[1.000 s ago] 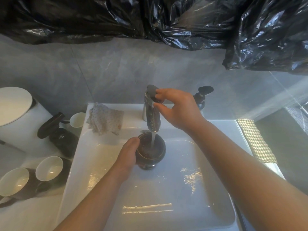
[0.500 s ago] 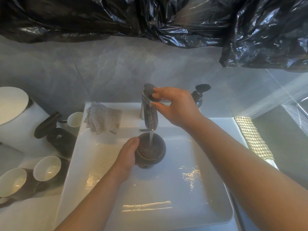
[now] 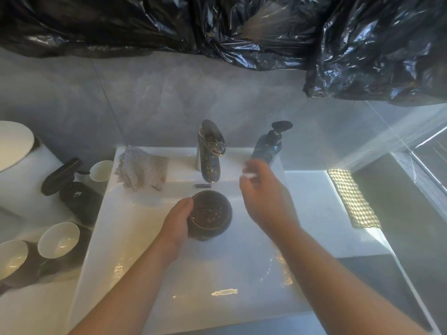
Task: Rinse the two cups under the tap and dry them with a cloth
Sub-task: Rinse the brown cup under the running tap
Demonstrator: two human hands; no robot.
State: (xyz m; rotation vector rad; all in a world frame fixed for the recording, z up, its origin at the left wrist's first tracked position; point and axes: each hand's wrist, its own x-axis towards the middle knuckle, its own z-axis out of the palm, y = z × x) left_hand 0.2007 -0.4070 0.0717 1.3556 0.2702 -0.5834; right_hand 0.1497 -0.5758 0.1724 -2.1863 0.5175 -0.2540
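Left hand (image 3: 177, 223) grips the dark cup (image 3: 210, 215) just below the tap (image 3: 211, 153). Right hand (image 3: 263, 199) beside it is blurred, its fingers seemingly loose and empty. Likely mid-rinse — the cloth (image 3: 141, 169) beyond the fingers lies unused, so drying remains.

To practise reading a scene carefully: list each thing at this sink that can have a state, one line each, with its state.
Tap: no stream visible.
Dark cup: upright, gripped over the sink.
Left hand: grips the dark cup.
Right hand: free, blurred, off the tap.
Cloth: crumpled on the sink rim.
Soap bottle: upright.
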